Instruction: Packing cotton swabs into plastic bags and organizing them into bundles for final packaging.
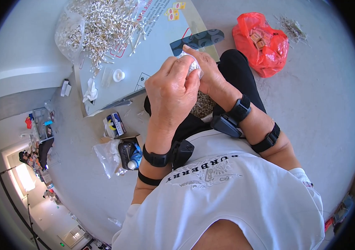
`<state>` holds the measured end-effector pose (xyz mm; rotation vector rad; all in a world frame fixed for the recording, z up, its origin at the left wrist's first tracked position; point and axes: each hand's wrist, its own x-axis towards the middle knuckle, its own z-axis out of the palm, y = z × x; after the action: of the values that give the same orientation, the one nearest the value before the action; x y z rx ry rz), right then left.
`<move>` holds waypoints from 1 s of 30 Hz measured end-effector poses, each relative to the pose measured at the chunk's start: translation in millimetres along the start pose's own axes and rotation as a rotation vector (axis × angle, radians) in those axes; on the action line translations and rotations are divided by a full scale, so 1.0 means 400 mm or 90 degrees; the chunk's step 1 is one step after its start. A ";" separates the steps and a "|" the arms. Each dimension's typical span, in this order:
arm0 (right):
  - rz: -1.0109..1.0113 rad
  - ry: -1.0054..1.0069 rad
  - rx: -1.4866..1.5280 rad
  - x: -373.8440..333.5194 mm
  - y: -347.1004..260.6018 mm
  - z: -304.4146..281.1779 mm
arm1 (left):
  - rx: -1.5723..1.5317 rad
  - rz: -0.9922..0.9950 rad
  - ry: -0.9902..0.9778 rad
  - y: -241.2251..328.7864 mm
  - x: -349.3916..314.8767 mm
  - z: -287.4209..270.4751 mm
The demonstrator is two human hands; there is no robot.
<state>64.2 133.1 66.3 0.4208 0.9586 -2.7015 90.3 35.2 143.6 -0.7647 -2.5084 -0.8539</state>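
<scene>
Grey concrete floor [323,108] beneath; near the flat pale cardboard sheet [152,54], left hand [173,89] and right hand [208,75] both clenched around a small white plastic bundle [194,66].

Both hands meet over the lap — the left hand [172,89] and the right hand [208,74] pinch a small white bundle [194,65] between their fingers. Ahead lies a flat grey board [152,54] bearing a heap of white cotton swabs [102,25] and a small white cap [118,75]. A red plastic bag [261,43] sits on the floor to the right — well apart from the board.
</scene>
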 end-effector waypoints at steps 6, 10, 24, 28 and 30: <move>-0.003 -0.009 0.016 0.005 0.004 0.001 | 0.014 -0.013 -0.015 0.004 0.002 -0.006; -0.010 0.008 -0.004 0.001 0.002 0.007 | 0.026 -0.001 0.009 -0.001 0.000 -0.001; 0.055 -0.046 0.074 0.023 0.010 -0.032 | -0.019 -0.022 0.068 -0.007 -0.003 0.002; 0.028 0.040 0.039 0.008 0.004 0.010 | -0.037 -0.030 0.025 -0.003 -0.003 -0.004; 0.019 0.021 0.004 0.015 0.013 -0.002 | -0.045 -0.026 0.015 -0.005 -0.003 -0.003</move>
<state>60.6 128.9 60.9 0.4777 0.9454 -2.6798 90.2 32.6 142.8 -0.7236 -2.4936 -0.9637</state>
